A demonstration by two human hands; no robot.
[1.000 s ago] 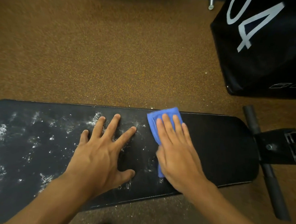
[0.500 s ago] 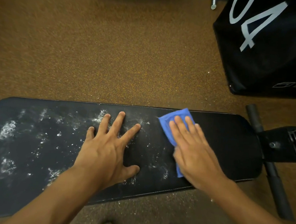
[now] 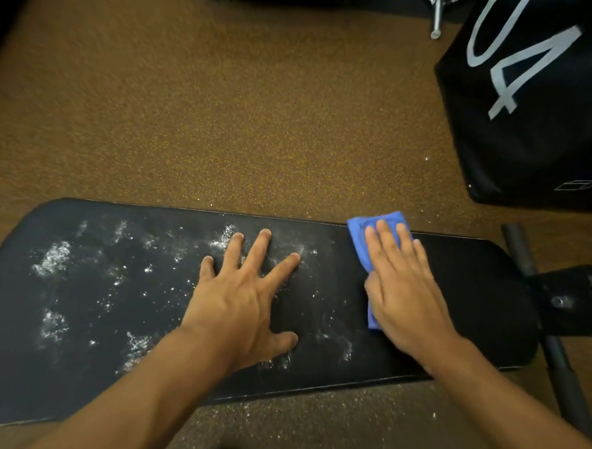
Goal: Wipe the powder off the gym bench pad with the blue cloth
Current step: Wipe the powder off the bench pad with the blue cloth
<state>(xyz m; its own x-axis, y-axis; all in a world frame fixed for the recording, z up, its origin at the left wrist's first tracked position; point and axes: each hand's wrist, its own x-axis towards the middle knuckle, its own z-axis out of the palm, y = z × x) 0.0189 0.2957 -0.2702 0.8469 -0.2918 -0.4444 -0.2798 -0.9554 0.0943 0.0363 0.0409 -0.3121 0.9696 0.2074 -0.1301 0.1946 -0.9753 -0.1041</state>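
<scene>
A long black gym bench pad (image 3: 472, 302) runs left to right across the lower half of the view. White powder (image 3: 51, 259) lies in patches over its left and middle parts; the right end looks dark and mostly free of it. My left hand (image 3: 242, 300) rests flat on the pad's middle with fingers spread, holding nothing. My right hand (image 3: 401, 291) presses flat on the folded blue cloth (image 3: 359, 232) near the pad's far edge, right of centre. Most of the cloth is hidden under the palm.
Brown speckled gym flooring (image 3: 224, 117) surrounds the bench, with powder specks along the near edge. A big black box (image 3: 539, 141) with white numerals stands at the upper right. The bench's black frame and bar (image 3: 561, 375) stick out at the right end.
My right hand has slid the blue cloth rightward along the pad, away from my left hand. My left hand has stayed planted in the middle.
</scene>
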